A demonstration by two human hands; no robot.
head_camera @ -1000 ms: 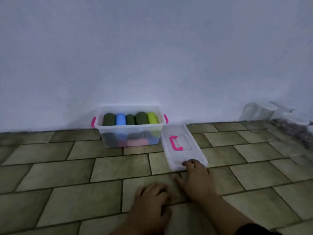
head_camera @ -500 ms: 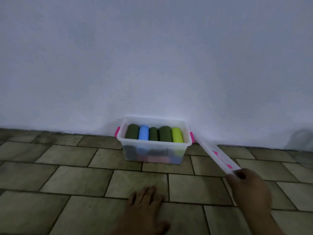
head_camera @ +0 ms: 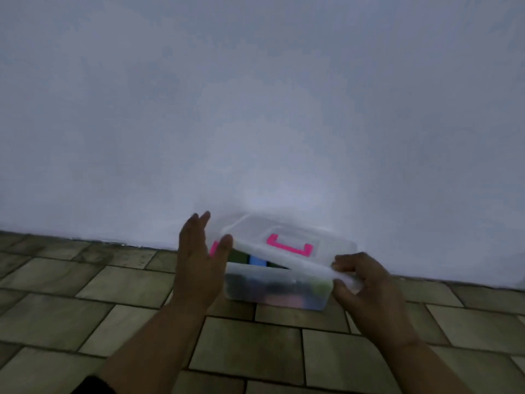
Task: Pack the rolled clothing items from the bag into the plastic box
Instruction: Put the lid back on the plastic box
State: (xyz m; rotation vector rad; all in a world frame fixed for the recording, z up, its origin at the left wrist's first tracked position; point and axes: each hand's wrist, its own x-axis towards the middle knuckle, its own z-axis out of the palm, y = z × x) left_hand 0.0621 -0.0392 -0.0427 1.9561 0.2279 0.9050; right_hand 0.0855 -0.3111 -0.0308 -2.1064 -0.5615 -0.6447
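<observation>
- Against the foot of the white wall (head_camera: pixel 255 109), on the tiled floor (head_camera: pixel 113 308), your clear plastic box (head_camera: pixel 277 292) sits between your two hands.
- Inside it, the rolled clothing items show through the gap under the lid (head_camera: pixel 255 231): a blue roll (head_camera: pixel 257 260) with a dark green roll (head_camera: pixel 238 255) just to its left. More colours blur through the front wall, too smeared to tell apart.
- The lid lies tilted over the box and is not seated. Its near edge stands clear of the rim at the left and slopes down toward the right, and its pink handle (head_camera: pixel 289 247) faces up.
- Your right hand (head_camera: pixel 369 288) pinches the lid's near right corner, fingers curled over the top and thumb underneath.
- Your left hand (head_camera: pixel 199 263) stands on edge beside the box's left end, fingers straight and close together, with the thumb touching the lid's near left corner.
- A pink latch (head_camera: pixel 213 249) on that end peeks out beside your thumb.
</observation>
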